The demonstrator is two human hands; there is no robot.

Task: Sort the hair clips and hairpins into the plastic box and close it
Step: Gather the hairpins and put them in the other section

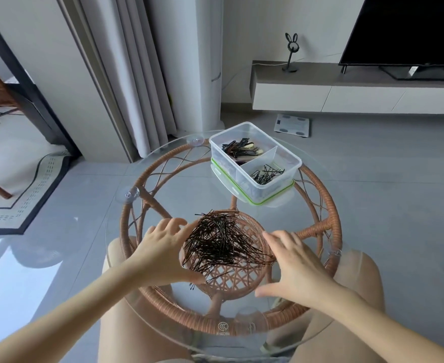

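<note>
Near on glass table (142, 297): left hand (163, 252) and right hand (296, 260), fingers spread, flanking hairpin pile (220, 242), likely corralling strays. Far right: open plastic box (255, 163), resting on lid (273, 197).

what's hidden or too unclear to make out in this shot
Head view only:
- Green-edged lid under the clear plastic divided box: mostly covered by the box, so its latches cannot be made out.
- Pile of dark brown hairpins on the round glass table: too tangled to count.
- Left hand and right hand: palms face down, so any grip on the pins is hidden.
- Black television: cut off by the frame edge.
</note>
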